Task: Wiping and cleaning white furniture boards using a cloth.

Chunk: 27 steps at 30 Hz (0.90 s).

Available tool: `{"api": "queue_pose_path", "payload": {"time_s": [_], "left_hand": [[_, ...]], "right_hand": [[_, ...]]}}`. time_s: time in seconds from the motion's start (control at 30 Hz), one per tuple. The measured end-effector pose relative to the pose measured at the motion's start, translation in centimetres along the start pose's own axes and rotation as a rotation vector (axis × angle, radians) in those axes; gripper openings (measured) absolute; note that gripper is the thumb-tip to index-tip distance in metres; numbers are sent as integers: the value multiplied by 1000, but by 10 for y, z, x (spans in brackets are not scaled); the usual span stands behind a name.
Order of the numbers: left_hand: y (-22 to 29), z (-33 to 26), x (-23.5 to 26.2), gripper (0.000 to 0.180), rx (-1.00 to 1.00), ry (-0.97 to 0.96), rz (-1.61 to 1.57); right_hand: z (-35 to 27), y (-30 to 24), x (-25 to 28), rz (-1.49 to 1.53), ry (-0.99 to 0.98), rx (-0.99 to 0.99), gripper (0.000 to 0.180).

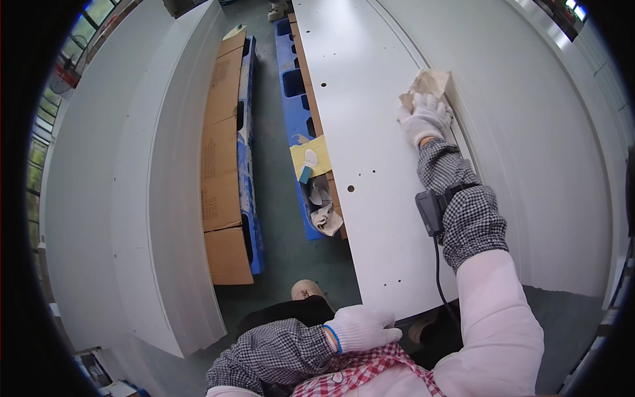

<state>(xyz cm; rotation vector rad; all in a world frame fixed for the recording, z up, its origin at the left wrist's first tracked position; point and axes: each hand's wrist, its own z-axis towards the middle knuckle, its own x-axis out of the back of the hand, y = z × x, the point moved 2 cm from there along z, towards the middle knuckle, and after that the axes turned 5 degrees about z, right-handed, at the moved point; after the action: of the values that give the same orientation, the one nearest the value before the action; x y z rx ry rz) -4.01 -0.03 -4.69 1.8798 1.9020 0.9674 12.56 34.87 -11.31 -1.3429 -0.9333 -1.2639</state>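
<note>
At the left, a long white panel structure [99, 198] is seen standing lengthwise, its edges bent by the lens. Beside it, flattened brown cardboard [221, 152] is laid over a blue pallet [246, 152], and a strip of dark green floor [281, 264] is exposed. A second blue pallet [288, 102] is partly covered by the drilled white panel [370, 132]; at its near end are placed a yellow sheet [323, 157], a small blue block [305, 175] and a crumpled pale rag [326, 220]. Below, the white-gloved left hand [362, 329] is held near the red-checked apron [357, 372], its fingers close together; whether anything is gripped cannot be told. Farther right, a beige cloth [428, 81] is set on the drilled panel, near the long groove at its right side. The cloth is pressed from above by the white-gloved right hand [424, 120], which is opened with the fingers outstretched. A black device [432, 212] with a cable is strapped to the checked right sleeve [473, 221]. Beyond the groove, another broad white surface [542, 159] is seen.
</note>
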Motion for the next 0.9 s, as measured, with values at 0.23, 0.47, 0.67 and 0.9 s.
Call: {"api": "queue_pose_path", "payload": {"time_s": [0.23,0.47,0.67,0.9], "left_hand": [[0,7,-8,54,31,61,9],[3,2,-12,59,95,132,45],[2,-4,-20,59,115,245,77],[4,4,-11,56,106,426,78]], "right_hand": [[-69,-103,-7,175,-166,588,59],[-154,-65,5,336,-155,844,52],[-167,92,14,135,102,192,59],[-314,174,18,45,165,56,57]]}}
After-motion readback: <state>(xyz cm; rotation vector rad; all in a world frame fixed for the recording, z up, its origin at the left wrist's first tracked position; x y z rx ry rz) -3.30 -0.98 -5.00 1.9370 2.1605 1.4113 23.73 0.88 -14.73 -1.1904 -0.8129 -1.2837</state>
